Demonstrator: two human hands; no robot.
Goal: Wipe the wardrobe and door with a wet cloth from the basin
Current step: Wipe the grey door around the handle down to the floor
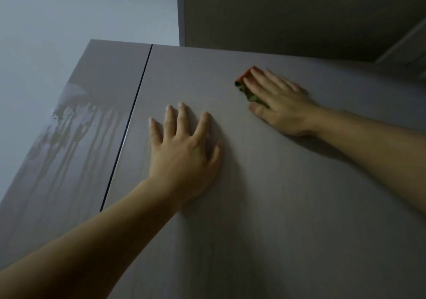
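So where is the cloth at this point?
Head view, right of centre: the cloth is pressed flat against the wardrobe panel under the fingers of the right hand, up and to the right of the left hand.

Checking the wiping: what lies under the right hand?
A red-and-green cloth peeks from under the right hand, pressed to the wardrobe; the hand hides the rest.
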